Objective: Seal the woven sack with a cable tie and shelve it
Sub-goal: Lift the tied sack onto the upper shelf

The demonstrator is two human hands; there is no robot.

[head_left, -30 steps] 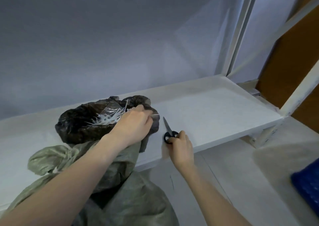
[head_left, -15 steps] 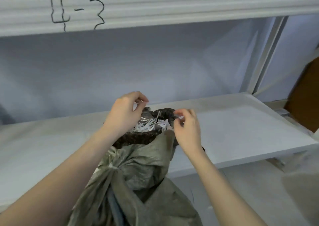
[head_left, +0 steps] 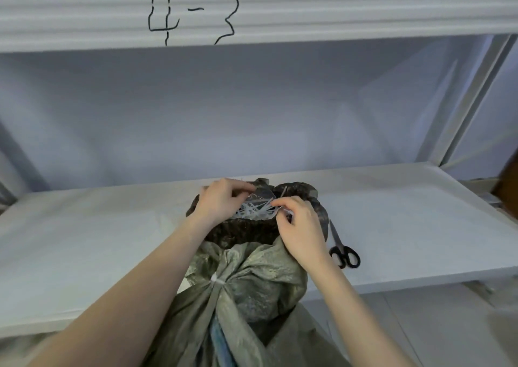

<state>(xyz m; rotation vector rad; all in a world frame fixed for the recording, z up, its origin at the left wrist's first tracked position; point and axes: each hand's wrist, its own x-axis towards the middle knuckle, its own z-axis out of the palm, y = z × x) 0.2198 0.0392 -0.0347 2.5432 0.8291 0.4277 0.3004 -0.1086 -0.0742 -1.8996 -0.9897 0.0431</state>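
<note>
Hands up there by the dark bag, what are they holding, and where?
The left hand pinches the rim of the dark bag. The right hand pinches white cable ties by their ends, it seems.

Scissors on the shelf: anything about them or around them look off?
The scissors lie flat, closed, handles near the shelf front edge but not overhanging. Nothing is spilled. The woven sack already has a cable tie cinched on.
</note>
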